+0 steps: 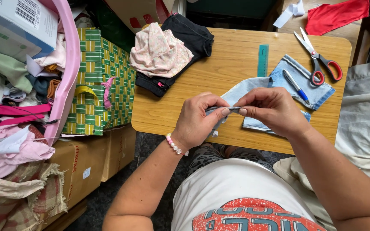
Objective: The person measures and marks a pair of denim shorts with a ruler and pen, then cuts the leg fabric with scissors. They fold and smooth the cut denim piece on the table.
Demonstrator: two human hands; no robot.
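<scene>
Mid-frame: left hand (198, 122) and right hand (270, 110) both pinch a folded denim strip (236, 96). Scissors (320, 57), pen (295, 85) and ruler (262, 60) lie unused upper right.

Both hands pinch a folded strip of light blue denim (230, 109) over the near edge of the wooden desk (219, 68): left hand (198, 119) and right hand (270, 109) thumb to thumb. Behind them lie denim pieces (300, 81) under a blue pen (295, 85). Red-handled scissors (320, 57) lie at the far right corner, a teal ruler (262, 60) mid-desk.
</scene>
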